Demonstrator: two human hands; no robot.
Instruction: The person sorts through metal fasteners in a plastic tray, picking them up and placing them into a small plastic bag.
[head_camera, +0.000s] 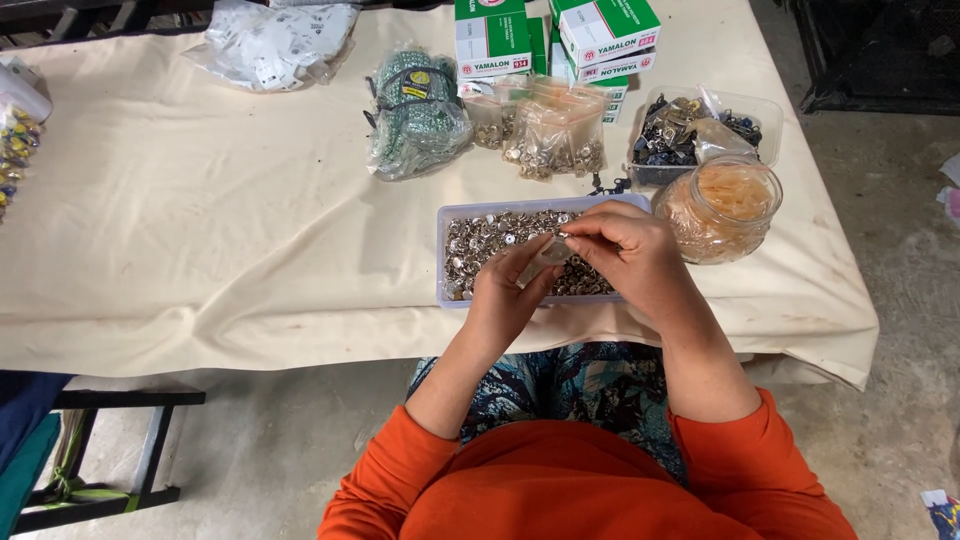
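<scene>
A clear plastic tray (443, 255) full of small silver metal buttons sits near the table's front edge. Both hands meet over its right half. My left hand (505, 290) holds a small clear plastic bag (543, 255) upright between thumb and fingers. My right hand (625, 250) pinches a small silver button at the bag's mouth, fingertips touching the left hand's fingertips. Orange sleeves cover both forearms below.
A cream cloth (220, 230) covers the table. Behind the tray stand a glass jar (722, 210) of orange pieces, a clear tub (765, 115) of dark metal parts, bags of buttons (555, 135), a green bagged bundle (415, 115), green-white boxes (545, 40) and a white bag (275, 40).
</scene>
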